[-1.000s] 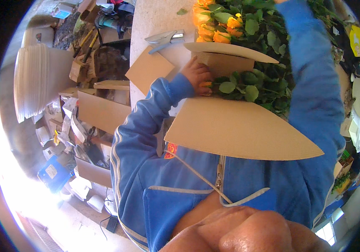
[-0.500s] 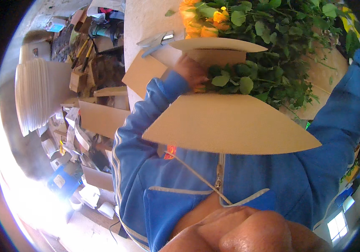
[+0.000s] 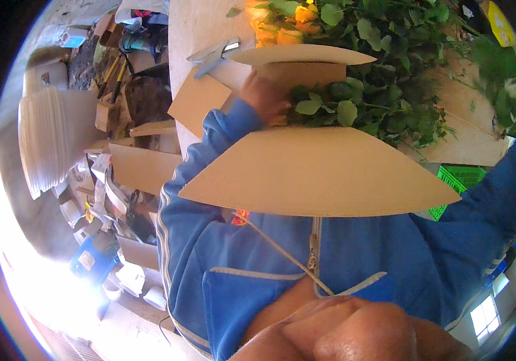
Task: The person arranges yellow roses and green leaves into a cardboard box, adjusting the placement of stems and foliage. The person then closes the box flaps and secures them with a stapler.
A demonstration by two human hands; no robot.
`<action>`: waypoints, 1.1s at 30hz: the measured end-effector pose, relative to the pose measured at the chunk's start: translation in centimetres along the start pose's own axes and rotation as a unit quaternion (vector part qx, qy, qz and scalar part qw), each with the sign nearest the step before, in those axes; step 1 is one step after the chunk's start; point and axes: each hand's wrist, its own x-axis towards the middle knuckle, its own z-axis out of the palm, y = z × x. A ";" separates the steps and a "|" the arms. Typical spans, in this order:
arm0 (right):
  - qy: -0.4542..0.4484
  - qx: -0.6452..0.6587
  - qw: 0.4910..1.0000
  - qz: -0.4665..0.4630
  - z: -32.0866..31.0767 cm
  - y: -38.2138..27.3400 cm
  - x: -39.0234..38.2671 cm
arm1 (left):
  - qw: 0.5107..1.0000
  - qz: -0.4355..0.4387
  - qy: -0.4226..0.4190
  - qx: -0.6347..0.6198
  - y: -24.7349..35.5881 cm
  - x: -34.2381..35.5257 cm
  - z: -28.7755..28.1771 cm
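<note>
My left hand (image 3: 264,101) is at the left end of a bent cardboard sheet (image 3: 321,174), between its near and far flaps. Motion blur and the angle obscure its fingers. Just under it a bit of orange petal shows, beside leafy stems (image 3: 347,113) lying across the cardboard. Behind the far flap lies a pile of yellow-orange roses (image 3: 297,27), heads to the left, green leaves to the right. My right arm reaches out to the right edge; its hand does not show. A blurred leafy bunch (image 3: 501,84) is near that sleeve's end; what holds it cannot be seen.
Left on the table are a grey-blue tool (image 3: 213,57), perhaps a stapler, and a flat cardboard piece (image 3: 201,99). A green crate (image 3: 459,183) is below the table's right side. Stacked white sheets (image 3: 47,141) and cluttered boxes fill the far left.
A leafy bunch has come into clearer view by my right sleeve, which has moved lower. The green crate shows more. My left hand stays at the cardboard; the whole view has shifted slightly.
</note>
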 end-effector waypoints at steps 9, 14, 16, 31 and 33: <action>-0.330 -0.011 0.943 0.038 14.0 3.1 -3.7 | 0.982 -0.103 0.157 -0.034 -0.3 -0.7 1.7; -0.318 0.011 0.948 0.011 19.7 7.9 -4.1 | 0.972 -0.137 0.152 -0.114 0.0 -0.5 1.6; -0.348 -0.004 0.936 0.044 21.5 9.2 -4.1 | 0.969 -0.130 0.171 -0.126 0.2 -0.3 1.3; -0.143 -0.017 0.987 -0.070 10.5 -0.3 14.5 | 0.991 -0.036 0.116 -0.062 0.0 -0.1 1.4; -0.082 -0.096 0.983 -0.131 14.3 2.5 20.9 | 0.993 -0.034 0.107 -0.023 -0.2 -0.1 1.6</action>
